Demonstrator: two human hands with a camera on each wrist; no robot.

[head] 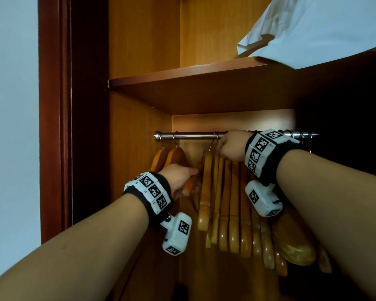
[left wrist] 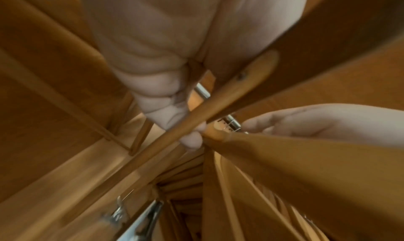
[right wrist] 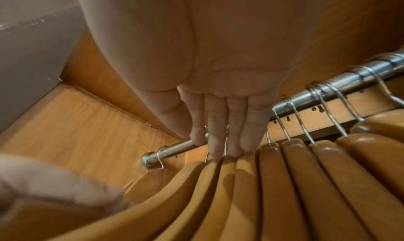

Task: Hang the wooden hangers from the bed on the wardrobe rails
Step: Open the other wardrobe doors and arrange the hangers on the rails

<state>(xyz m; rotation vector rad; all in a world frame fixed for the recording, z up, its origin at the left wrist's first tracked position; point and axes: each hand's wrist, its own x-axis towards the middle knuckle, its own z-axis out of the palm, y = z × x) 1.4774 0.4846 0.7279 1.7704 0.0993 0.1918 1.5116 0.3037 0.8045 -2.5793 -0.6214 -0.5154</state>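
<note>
Under the shelf (head: 182, 81), my left hand (head: 178, 179) grips a hanger (head: 191, 183); my right hand (head: 231, 146), fingers straight and together, rests among hooks on the rail (head: 193, 135). I'd open a gap, then seat the hook squarely.

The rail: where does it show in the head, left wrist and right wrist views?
Head: the rail runs level across the middle, under the shelf.
Left wrist: a short piece at centre, between fingers and a hanger.
Right wrist: slanting from lower left to upper right.
Shared landmark: the right hand at the rail.
</note>
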